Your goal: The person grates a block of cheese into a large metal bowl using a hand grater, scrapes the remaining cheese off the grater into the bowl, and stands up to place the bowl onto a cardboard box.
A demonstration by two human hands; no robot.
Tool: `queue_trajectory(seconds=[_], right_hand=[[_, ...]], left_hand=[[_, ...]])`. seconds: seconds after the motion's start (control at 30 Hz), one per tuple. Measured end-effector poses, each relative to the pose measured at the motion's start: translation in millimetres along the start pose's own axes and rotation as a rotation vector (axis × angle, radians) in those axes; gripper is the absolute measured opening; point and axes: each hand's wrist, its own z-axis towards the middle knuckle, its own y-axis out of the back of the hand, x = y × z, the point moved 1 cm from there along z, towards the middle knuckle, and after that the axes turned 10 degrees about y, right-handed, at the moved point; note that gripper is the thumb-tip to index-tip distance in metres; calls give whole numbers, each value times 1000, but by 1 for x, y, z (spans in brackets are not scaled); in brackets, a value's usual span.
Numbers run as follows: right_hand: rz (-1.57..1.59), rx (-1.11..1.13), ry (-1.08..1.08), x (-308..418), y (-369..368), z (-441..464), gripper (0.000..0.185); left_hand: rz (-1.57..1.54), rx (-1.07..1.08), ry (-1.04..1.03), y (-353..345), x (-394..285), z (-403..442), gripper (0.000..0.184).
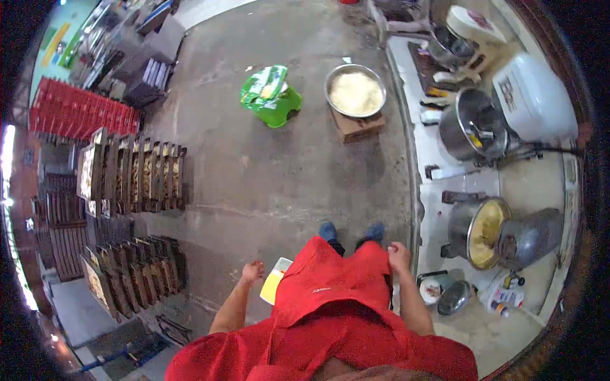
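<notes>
My left hand (pixel 252 272) hangs at my left side, its fingers loosely apart with nothing seen in them. Close beside it, partly hidden by my red apron (pixel 324 279), is a white tub (pixel 276 281) with something yellow in it. On the other side, my right hand (pixel 399 255) hangs beside the apron near the counter edge, fingers loosely bent and holding nothing visible. Ahead on the floor, a metal bowl of pale, crumbly contents (pixel 356 93) rests on a cardboard box (pixel 357 124). A green stool (pixel 279 113) with a green-and-white bag (pixel 265 84) on it stands left of the bowl.
Along the right counter (pixel 435 216) are a white stand mixer (pixel 537 95), a steel mixing bowl (pixel 473 124) and another bowl with yellow contents (pixel 488 232). Stacked trays (pixel 130 171) and red crates (pixel 82 108) line the left. My blue shoes (pixel 328 231) are on the floor.
</notes>
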Motion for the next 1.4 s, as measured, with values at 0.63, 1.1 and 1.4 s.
queue_trajectory(seconds=[0.63,1.1,1.4], right_hand=[[-148,305,29,237,-138,319,38],[557,-552,-654,260,-233,602,70],[953,-576,-785,233,-274,668,62]], left_hand=[[229,257,15,83,-256,85,37],[790,438,-456,-103,-838,318,40],[1097,577,-645,-361,-1023,582,36]])
